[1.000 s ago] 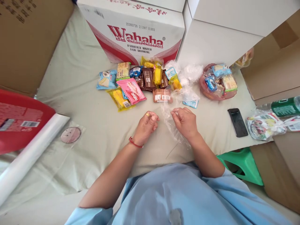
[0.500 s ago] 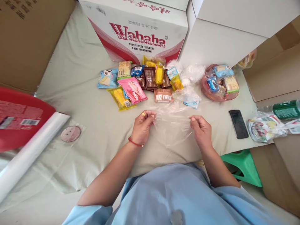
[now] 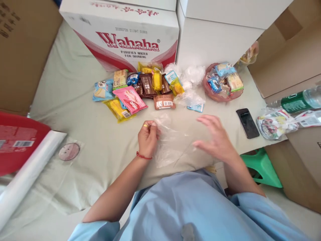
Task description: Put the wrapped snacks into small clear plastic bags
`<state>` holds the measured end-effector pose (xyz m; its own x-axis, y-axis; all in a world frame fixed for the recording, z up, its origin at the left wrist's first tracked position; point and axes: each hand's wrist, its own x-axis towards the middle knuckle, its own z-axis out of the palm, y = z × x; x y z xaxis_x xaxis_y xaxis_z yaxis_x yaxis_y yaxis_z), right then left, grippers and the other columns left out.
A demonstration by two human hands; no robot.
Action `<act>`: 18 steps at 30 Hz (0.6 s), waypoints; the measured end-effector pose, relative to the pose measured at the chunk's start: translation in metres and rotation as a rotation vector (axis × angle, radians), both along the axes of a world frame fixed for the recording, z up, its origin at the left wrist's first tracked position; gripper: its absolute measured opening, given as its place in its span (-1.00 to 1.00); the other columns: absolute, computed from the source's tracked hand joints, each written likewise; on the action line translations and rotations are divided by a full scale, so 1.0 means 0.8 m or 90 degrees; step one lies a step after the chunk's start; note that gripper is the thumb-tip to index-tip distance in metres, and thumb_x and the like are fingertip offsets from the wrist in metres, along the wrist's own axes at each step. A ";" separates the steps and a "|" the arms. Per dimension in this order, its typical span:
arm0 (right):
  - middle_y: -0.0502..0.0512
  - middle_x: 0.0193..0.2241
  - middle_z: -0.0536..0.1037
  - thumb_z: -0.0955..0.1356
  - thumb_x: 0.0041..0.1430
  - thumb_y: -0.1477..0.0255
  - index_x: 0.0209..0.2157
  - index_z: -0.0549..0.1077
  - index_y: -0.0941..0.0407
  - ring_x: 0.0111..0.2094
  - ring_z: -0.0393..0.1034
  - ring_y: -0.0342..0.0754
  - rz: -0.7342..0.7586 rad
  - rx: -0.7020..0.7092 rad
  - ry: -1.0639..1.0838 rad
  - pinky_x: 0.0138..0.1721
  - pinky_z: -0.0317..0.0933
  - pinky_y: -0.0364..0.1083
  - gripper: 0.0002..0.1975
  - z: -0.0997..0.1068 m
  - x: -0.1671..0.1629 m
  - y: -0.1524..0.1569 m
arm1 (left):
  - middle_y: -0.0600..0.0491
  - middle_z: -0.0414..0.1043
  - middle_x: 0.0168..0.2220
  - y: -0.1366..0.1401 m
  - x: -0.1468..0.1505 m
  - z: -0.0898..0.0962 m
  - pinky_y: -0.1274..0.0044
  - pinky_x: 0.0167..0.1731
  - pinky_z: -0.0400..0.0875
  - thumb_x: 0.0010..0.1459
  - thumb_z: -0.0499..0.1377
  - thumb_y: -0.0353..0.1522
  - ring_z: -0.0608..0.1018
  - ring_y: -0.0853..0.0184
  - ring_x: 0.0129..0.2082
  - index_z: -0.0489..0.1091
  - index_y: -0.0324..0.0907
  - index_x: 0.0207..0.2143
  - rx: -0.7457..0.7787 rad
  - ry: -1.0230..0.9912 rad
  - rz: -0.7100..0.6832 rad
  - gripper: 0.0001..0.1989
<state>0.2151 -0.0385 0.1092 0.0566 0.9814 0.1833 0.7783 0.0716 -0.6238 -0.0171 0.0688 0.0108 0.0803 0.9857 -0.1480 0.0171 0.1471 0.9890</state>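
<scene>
My left hand (image 3: 148, 138) is closed, pinching one edge of a thin clear plastic bag (image 3: 168, 147) that hangs limp over the cloth. To the right of the bag, my right hand (image 3: 213, 138) is raised with thumb and fingers spread and nothing between them. Just beyond both hands lies a spread of wrapped snacks: a pink wafer packet (image 3: 130, 99), yellow packets (image 3: 117, 109), dark brown cocoa packets (image 3: 147, 85) and a light brown packet (image 3: 164, 101). Crumpled clear bags (image 3: 194, 76) sit beside them.
A pink bowl (image 3: 222, 97) of snacks stands at the back right, near a black phone (image 3: 247, 124) and a green-labelled bottle (image 3: 298, 100). A Wahaha carton (image 3: 125, 40) blocks the back. At left are a plastic roll (image 3: 32, 174) and a red container (image 3: 20, 144).
My right hand has let go of the bag and opened, moving slightly away from it. The bag now hangs from my left hand alone. The view has shifted to the right.
</scene>
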 end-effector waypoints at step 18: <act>-0.18 -0.68 0.28 0.34 0.22 0.05 -0.37 0.34 0.02 -0.69 0.23 -0.13 -0.186 -0.284 0.419 -0.60 0.10 -0.14 -0.67 -0.110 -0.002 0.031 | 0.18 0.36 -0.51 -0.009 -0.108 0.023 0.60 -0.67 0.14 0.22 0.20 -0.13 0.42 0.45 -0.62 0.35 -0.14 -0.32 -0.197 -0.017 0.212 -0.74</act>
<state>0.2138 -0.0138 0.0212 0.2796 0.8831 -0.3767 0.1958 -0.4365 -0.8781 -0.1035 0.0618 0.0290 -0.2257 0.8685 -0.4414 -0.1065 0.4283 0.8973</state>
